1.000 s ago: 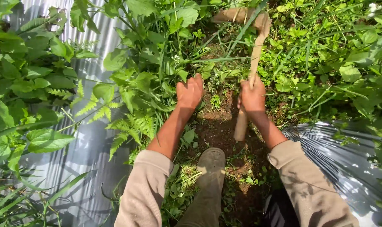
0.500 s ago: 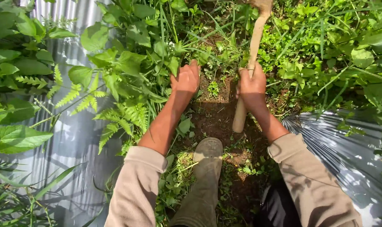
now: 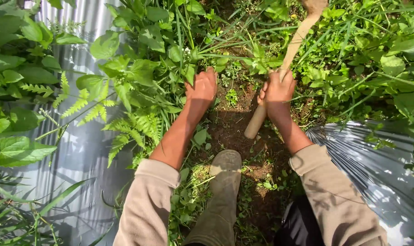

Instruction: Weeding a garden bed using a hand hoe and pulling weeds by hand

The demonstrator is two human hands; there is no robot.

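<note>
Wooden hoe handle (image 3: 279,75) among weeds (image 3: 152,68)

Pale, soil-stained, it slants from near centre up to far right; leafy green weeds crowd the left.

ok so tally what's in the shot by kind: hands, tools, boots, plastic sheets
hands: 2, left hand on the weeds, right hand closed round the handle
wooden-handled tool: 1
muddy boot: 1
silver plastic sheets: 2, left sheet, right sheet
total: 6
</note>
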